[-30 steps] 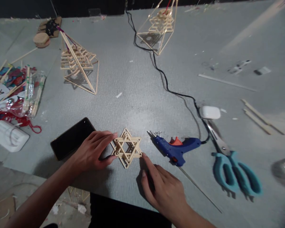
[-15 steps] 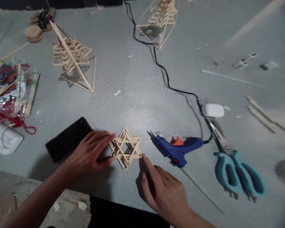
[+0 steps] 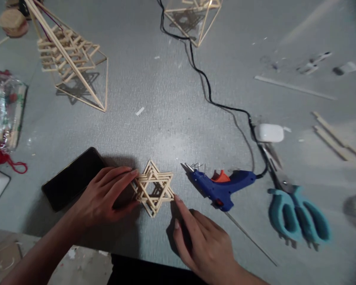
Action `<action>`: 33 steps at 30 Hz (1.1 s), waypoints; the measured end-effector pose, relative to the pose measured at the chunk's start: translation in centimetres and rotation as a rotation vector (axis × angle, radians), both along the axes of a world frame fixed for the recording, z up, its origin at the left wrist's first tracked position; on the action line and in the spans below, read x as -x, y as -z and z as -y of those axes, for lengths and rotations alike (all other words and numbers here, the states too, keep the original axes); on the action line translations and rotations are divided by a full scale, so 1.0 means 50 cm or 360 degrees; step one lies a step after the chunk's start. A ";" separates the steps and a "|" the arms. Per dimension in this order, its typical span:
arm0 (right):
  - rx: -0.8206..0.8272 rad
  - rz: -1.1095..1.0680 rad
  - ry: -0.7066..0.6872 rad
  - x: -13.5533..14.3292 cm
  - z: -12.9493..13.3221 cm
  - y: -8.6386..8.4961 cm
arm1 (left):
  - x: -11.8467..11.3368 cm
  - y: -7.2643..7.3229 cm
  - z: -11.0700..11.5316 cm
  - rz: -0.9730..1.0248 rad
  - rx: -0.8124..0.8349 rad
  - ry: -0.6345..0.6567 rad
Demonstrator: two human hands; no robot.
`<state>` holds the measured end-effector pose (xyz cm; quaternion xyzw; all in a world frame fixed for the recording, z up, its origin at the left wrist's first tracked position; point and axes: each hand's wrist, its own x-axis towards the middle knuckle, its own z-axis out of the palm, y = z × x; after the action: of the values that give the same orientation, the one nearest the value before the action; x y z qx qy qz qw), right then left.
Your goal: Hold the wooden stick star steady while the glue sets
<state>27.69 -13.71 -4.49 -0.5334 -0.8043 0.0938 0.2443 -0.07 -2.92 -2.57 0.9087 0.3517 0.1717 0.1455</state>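
Stick star (image 3: 152,188), a six-point stack of thin wooden sticks, lies flat on the grey table (image 3: 172,118) near the front edge, between both hands.

Left hand (image 3: 105,194): fingers and thumb spread around the star's left points, fingertips touching the upper left tip, thumb at the lower left. Loose, open grip bracing it, not lifting.

Right hand (image 3: 203,241): index finger extended, tip touching the star's right point; other fingers curled under. Holding nothing.

Around it:
- Black phone (image 3: 72,178), screen dark, just left of the left hand, partly under the fingers.
- Blue glue gun (image 3: 222,186) with orange trigger just right of the star, nozzle aimed at it; black cord (image 3: 207,91) runs to the far edge.
- Teal scissors (image 3: 296,213) right of the gun, white earbud case (image 3: 269,132) near the blades.
- Stick pyramid frame (image 3: 71,59) far left, a second pyramid frame (image 3: 192,16) at the top edge.
- Plastic bag of sticks (image 3: 6,111) at the left edge, loose sticks (image 3: 335,136) far right.

No readable brand, label or writing on anything.
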 end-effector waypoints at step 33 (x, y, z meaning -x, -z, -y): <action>-0.0039 0.0013 0.0010 -0.001 0.003 0.004 | -0.004 -0.004 0.000 -0.0003 -0.0042 0.0017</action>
<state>27.76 -13.88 -4.66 -0.5333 -0.8047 0.0810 0.2478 0.13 -2.95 -2.39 0.9125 0.3446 0.1748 0.1341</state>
